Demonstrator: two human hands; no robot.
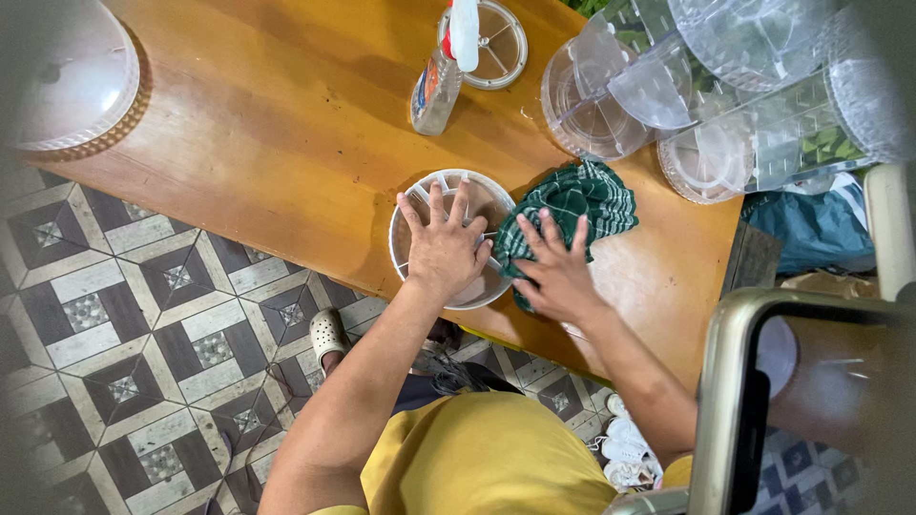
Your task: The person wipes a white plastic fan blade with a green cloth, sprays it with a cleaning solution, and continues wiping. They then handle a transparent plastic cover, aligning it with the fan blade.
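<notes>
Green cloth (572,205) under right hand (556,270)

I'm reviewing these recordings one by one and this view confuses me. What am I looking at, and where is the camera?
There is no machine here: a person works with bare hands, filmed from a camera on their head looking down. The left hand presses flat on a round white divided tray on the wooden table. The right hand rests on a green checked cloth. Farther off stand a spray bottle and clear plastic containers.
</notes>
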